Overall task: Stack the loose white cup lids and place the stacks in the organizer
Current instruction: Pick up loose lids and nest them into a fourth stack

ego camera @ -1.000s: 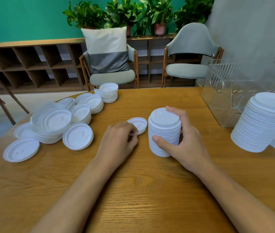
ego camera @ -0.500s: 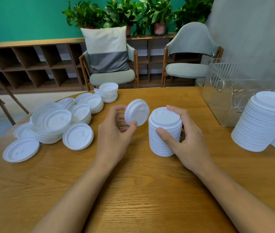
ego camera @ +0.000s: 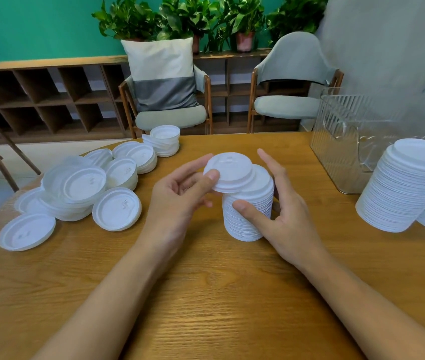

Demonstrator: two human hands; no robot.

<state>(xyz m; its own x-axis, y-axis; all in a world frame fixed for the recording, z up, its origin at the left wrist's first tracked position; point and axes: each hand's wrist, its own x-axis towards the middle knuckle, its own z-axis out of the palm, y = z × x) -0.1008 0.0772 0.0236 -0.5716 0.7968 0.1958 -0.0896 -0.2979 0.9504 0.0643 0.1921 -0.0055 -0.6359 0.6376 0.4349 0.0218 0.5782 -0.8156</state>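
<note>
STEP: adding a lid to the stack, mid-frame | left hand (ego camera: 180,193) pinches lid (ego camera: 228,172), tilted over stack (ego camera: 247,211) | right hand (ego camera: 284,216) cups stack on bench (ego camera: 206,294), thumb on its front, rear finger contact unclear | NEXT: likely level, centre, seat lid | organizer (ego camera: 341,141) upper right

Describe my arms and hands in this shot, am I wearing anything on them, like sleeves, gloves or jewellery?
Nothing worn shows. The left hand and right hand have no gloves, and no rings appear on the fingers in view. Neither wrist carries a watch or bracelet. Both arms are uncovered right down to the bottom edge of the picture, with no sleeve visible. The thumbnails look trimmed short.
</note>
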